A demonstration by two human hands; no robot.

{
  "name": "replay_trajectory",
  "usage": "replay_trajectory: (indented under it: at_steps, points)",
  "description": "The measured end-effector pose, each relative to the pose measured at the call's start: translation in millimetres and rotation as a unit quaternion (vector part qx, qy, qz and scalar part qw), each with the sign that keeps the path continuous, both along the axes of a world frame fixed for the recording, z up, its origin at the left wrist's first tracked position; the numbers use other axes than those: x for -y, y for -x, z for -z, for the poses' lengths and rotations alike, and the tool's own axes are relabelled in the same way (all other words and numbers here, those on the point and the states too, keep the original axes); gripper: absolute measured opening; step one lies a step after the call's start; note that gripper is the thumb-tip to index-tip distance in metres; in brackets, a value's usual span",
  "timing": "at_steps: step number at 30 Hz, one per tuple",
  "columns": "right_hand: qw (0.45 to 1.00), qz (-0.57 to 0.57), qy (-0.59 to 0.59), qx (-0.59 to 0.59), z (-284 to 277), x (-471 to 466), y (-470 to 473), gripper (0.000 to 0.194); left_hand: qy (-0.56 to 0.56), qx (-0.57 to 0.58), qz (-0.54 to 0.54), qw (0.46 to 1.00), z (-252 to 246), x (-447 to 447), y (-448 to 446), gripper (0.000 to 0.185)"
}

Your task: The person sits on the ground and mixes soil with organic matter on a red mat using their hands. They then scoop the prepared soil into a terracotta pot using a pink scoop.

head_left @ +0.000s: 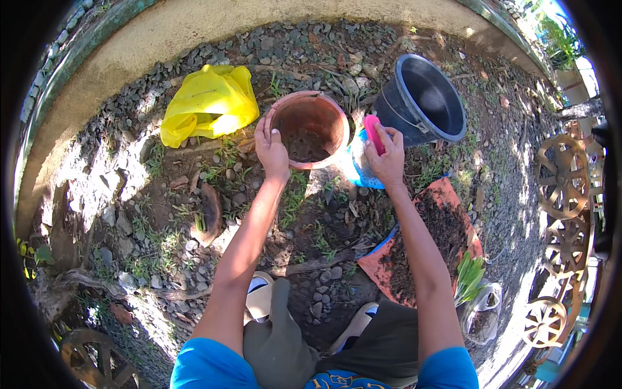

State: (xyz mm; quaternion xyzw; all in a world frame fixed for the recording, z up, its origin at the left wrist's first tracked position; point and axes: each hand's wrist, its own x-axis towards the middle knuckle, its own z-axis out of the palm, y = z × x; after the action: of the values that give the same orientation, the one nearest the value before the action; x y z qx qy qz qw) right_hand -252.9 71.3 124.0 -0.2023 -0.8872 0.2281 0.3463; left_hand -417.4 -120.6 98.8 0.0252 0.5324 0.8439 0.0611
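My left hand (273, 153) grips the near-left rim of a round terracotta plant pot (335, 131), its thumb at the rim and its fingers around the outside. The pot's mouth faces me. Drainage holes show in its floor, and a crack or chip marks the far rim. In my right hand (388, 158) is a bright pink scrubbing brush or sponge (372, 127); its underside is hidden. Just below that hand sits a blue container (364, 176) with what look like suds, partly covered by my fingers. A dark plastic bucket (396, 114) with a wire handle leans behind it.
A yellow plastic bag (214, 99) lies left of the pot. Dark soil covers an orange sheet (376, 267) by my right forearm, near a leafy seedling (469, 277) and a clear plastic bag (483, 313). A low concrete wall (194, 31) curves behind. Stones and roots cross the ground.
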Motion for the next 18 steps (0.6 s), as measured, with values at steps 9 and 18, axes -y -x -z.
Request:
replay_trajectory:
  at_steps: [9,18]
  points:
    - [0.981,-0.178,-0.069,0.036,-18.8,96.4,8.5,0.041,0.058,0.003,-0.033,0.998,-5.0,-15.8,-6.7,0.043]
    - [0.993,-0.066,-0.088,0.043,-19.3,64.6,6.3,0.037,0.051,-0.019,-0.046,0.997,-1.6,-18.1,-4.2,0.042]
